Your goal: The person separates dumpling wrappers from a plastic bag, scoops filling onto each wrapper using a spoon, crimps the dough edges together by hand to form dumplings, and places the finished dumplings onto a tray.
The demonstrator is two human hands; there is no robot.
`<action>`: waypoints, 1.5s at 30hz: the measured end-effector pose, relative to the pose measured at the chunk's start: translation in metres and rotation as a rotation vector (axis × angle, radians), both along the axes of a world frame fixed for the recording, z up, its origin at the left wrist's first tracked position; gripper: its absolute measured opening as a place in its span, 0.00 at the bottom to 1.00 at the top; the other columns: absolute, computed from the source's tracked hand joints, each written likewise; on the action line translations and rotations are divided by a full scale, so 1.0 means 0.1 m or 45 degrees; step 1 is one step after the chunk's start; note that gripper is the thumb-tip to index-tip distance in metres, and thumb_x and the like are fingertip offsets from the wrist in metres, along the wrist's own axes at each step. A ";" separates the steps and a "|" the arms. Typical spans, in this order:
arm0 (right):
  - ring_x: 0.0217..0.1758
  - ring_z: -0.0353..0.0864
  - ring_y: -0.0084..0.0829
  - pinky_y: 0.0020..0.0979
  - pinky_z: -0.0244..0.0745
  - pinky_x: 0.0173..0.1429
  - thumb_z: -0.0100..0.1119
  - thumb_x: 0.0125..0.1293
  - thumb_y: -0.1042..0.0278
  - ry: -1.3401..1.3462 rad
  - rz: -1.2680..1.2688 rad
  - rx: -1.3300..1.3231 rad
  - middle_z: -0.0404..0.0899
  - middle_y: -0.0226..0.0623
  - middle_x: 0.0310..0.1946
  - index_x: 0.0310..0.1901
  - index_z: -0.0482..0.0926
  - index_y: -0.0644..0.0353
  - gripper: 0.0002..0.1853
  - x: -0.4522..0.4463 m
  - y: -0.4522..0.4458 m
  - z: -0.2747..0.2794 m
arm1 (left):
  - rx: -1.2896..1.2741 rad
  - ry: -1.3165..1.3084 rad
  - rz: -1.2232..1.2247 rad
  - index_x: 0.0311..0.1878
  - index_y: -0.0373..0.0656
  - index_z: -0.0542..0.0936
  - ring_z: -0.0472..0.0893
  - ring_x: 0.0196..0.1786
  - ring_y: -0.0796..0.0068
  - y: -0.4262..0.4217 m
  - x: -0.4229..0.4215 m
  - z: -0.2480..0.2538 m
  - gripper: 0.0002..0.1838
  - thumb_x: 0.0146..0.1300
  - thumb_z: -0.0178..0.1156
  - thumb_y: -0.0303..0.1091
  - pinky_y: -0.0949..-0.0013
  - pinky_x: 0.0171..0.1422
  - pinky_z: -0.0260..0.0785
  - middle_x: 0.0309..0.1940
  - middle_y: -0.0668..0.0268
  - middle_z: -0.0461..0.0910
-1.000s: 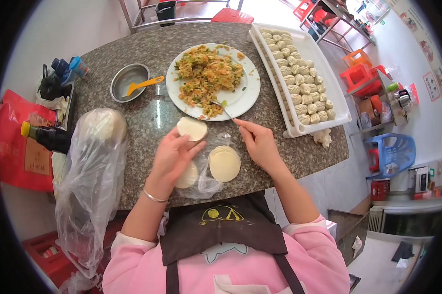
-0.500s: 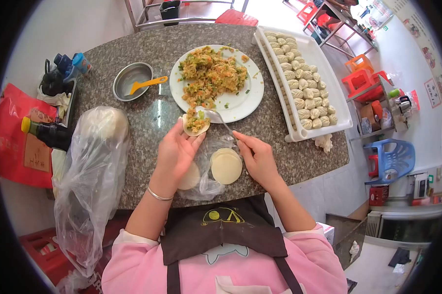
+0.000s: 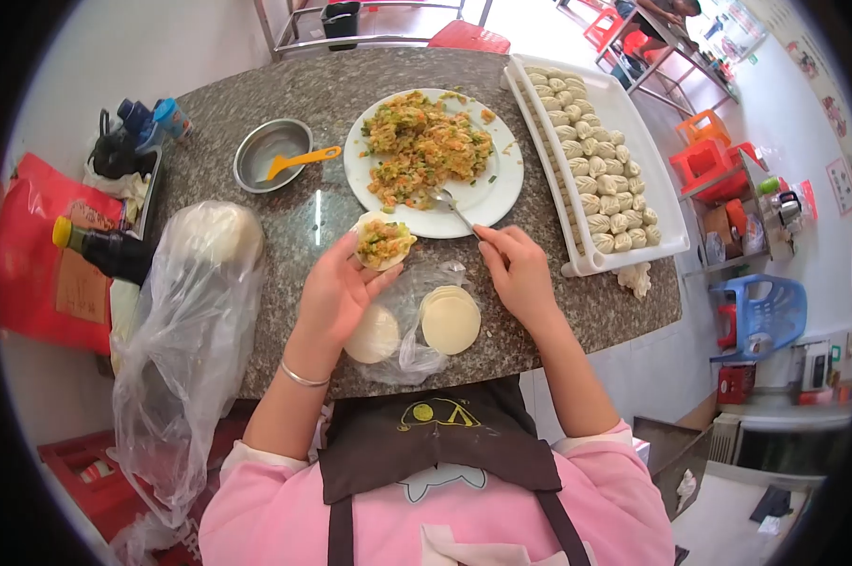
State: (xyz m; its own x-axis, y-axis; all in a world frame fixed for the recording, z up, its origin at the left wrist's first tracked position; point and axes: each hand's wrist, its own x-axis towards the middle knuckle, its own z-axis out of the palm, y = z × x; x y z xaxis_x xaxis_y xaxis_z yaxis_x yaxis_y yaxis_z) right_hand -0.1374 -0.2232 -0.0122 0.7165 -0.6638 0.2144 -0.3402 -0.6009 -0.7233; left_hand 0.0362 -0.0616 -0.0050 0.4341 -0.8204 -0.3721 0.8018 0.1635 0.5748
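Observation:
My left hand [image 3: 343, 285] holds a round dumpling wrapper [image 3: 362, 227] in its fingers, with a mound of chopped vegetable filling [image 3: 384, 241] on top. In my right hand [image 3: 518, 274] is the handle of a metal spoon [image 3: 459, 211], its bowl at the lower edge of the filling heap [image 3: 426, 141]. That heap lies on a large white plate [image 3: 503, 193]. Below my hands, a stack of round wrappers [image 3: 451, 321] and more pale wrappers [image 3: 373, 335] rest on clear plastic [image 3: 415, 360].
Right of the plate stands a white tray [image 3: 667, 212] with rows of pleated dumplings [image 3: 607, 179]. A metal bowl [image 3: 256, 146] holding an orange scraper [image 3: 299, 160] sits left of it. Plastic-wrapped dough [image 3: 214, 236] lies at the table's left edge, near a dark bottle [image 3: 115, 253].
The spoon has moved from the wrapper in my left hand to the plate's filling. More filling now sits spread on that wrapper. The view has shifted slightly.

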 end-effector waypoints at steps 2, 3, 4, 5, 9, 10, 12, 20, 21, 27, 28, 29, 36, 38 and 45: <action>0.30 0.76 0.38 0.34 0.72 0.39 0.59 0.61 0.74 -0.130 0.003 -0.376 0.75 0.40 0.28 0.47 0.81 0.61 0.12 0.08 -0.10 -0.10 | -0.110 -0.059 -0.045 0.65 0.31 0.61 0.72 0.63 0.59 -0.05 0.01 0.12 0.24 0.71 0.47 0.36 0.60 0.64 0.70 0.61 0.51 0.69; 0.35 0.77 0.40 0.35 0.73 0.43 0.60 0.60 0.73 -0.212 0.033 -0.459 0.77 0.41 0.31 0.46 0.82 0.61 0.12 0.14 -0.13 -0.08 | -0.221 -0.104 -0.067 0.65 0.32 0.61 0.73 0.62 0.60 -0.09 0.01 0.17 0.25 0.69 0.50 0.33 0.61 0.64 0.71 0.60 0.52 0.70; 0.35 0.77 0.40 0.35 0.73 0.43 0.60 0.60 0.73 -0.222 0.010 -0.468 0.77 0.41 0.31 0.46 0.82 0.61 0.12 0.22 -0.13 -0.05 | -0.229 -0.117 -0.090 0.65 0.32 0.61 0.73 0.62 0.60 -0.16 0.03 0.20 0.25 0.69 0.50 0.33 0.61 0.64 0.71 0.60 0.52 0.70; 0.37 0.79 0.37 0.33 0.74 0.44 0.61 0.60 0.72 -0.286 0.076 -0.221 0.79 0.40 0.33 0.46 0.82 0.61 0.12 0.30 -0.11 -0.02 | -0.267 -0.277 -0.143 0.65 0.33 0.61 0.73 0.62 0.63 -0.25 0.05 0.23 0.26 0.67 0.53 0.29 0.64 0.64 0.70 0.59 0.54 0.70; 0.42 0.81 0.29 0.29 0.75 0.48 0.63 0.60 0.69 -0.534 0.184 0.721 0.83 0.38 0.39 0.45 0.82 0.66 0.14 0.59 -0.20 0.01 | -0.324 -0.540 -0.132 0.64 0.32 0.65 0.75 0.59 0.70 -0.53 0.06 0.28 0.26 0.62 0.57 0.22 0.71 0.62 0.70 0.56 0.57 0.73; 0.42 0.81 0.29 0.29 0.75 0.48 0.63 0.60 0.69 -0.552 0.180 0.714 0.83 0.38 0.39 0.45 0.82 0.66 0.14 0.63 -0.22 0.03 | -0.279 -0.629 -0.062 0.63 0.32 0.66 0.76 0.57 0.71 -0.58 0.05 0.26 0.25 0.63 0.58 0.24 0.72 0.60 0.71 0.55 0.58 0.74; 0.41 0.80 0.24 0.28 0.75 0.48 0.64 0.60 0.67 -0.682 0.202 0.787 0.84 0.37 0.38 0.45 0.82 0.68 0.15 0.69 -0.23 0.08 | -0.245 -0.628 0.021 0.61 0.31 0.68 0.79 0.53 0.74 -0.62 0.04 0.22 0.23 0.63 0.59 0.26 0.73 0.56 0.73 0.53 0.58 0.77; 0.36 0.78 0.18 0.22 0.73 0.42 0.62 0.62 0.70 -0.560 0.187 0.780 0.83 0.33 0.34 0.41 0.82 0.68 0.10 0.82 -0.25 0.14 | -0.127 -1.105 0.230 0.57 0.33 0.73 0.80 0.46 0.79 -0.59 0.11 -0.04 0.19 0.64 0.60 0.25 0.76 0.48 0.74 0.47 0.61 0.80; 0.36 0.77 0.17 0.21 0.72 0.42 0.62 0.63 0.68 -0.534 0.207 0.865 0.83 0.31 0.34 0.42 0.82 0.68 0.11 0.83 -0.27 0.17 | -0.183 -1.142 0.314 0.56 0.32 0.75 0.80 0.45 0.79 -0.59 0.11 -0.05 0.18 0.63 0.60 0.24 0.77 0.48 0.73 0.45 0.61 0.81; 0.35 0.79 0.21 0.24 0.73 0.41 0.63 0.61 0.71 -0.568 0.171 0.674 0.83 0.34 0.33 0.36 0.83 0.67 0.08 0.86 -0.16 0.13 | 0.005 -1.176 0.323 0.45 0.30 0.80 0.80 0.42 0.80 -0.56 0.13 -0.06 0.10 0.62 0.62 0.25 0.77 0.46 0.73 0.42 0.61 0.82; 0.34 0.80 0.23 0.25 0.73 0.41 0.63 0.60 0.71 -0.597 0.191 0.469 0.83 0.35 0.32 0.35 0.82 0.67 0.07 0.86 -0.13 0.13 | 0.015 -1.175 0.313 0.45 0.30 0.80 0.80 0.42 0.80 -0.56 0.14 -0.06 0.10 0.62 0.62 0.25 0.77 0.46 0.73 0.42 0.61 0.82; 0.34 0.80 0.26 0.26 0.73 0.41 0.63 0.59 0.72 -0.624 0.210 0.262 0.83 0.37 0.31 0.35 0.82 0.68 0.07 0.87 -0.11 0.14 | 0.026 -1.172 0.324 0.45 0.31 0.81 0.80 0.41 0.79 -0.56 0.16 -0.07 0.10 0.61 0.63 0.24 0.77 0.46 0.73 0.42 0.61 0.82; 0.37 0.77 0.22 0.26 0.71 0.44 0.62 0.60 0.71 -0.375 0.263 0.578 0.82 0.33 0.31 0.35 0.81 0.67 0.07 0.74 -0.27 0.21 | -0.175 -1.189 0.175 0.44 0.32 0.81 0.80 0.45 0.77 -0.56 0.16 -0.09 0.09 0.61 0.62 0.22 0.75 0.49 0.73 0.45 0.57 0.81; 0.36 0.76 0.20 0.26 0.71 0.44 0.63 0.59 0.71 -0.416 0.276 0.500 0.81 0.33 0.29 0.34 0.80 0.67 0.07 0.72 -0.27 0.18 | -0.168 -1.196 0.137 0.43 0.32 0.81 0.80 0.44 0.77 -0.56 0.16 -0.11 0.08 0.60 0.63 0.22 0.75 0.48 0.73 0.45 0.57 0.81; 0.38 0.78 0.23 0.27 0.71 0.45 0.62 0.60 0.71 -0.503 0.218 0.297 0.81 0.35 0.30 0.34 0.80 0.67 0.07 0.75 -0.16 0.15 | 0.164 -1.158 0.190 0.39 0.35 0.78 0.81 0.42 0.77 -0.55 0.17 -0.09 0.06 0.60 0.64 0.25 0.76 0.46 0.74 0.43 0.58 0.83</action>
State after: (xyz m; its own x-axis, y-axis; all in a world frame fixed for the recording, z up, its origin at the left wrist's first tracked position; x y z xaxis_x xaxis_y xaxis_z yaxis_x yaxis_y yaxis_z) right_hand -0.0621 -0.2388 0.0027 0.7133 -0.6065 0.3512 0.0768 -0.4305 -0.8993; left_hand 0.0533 -0.1167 -0.0135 0.7009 -0.7089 0.0790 0.0095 0.1200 0.9927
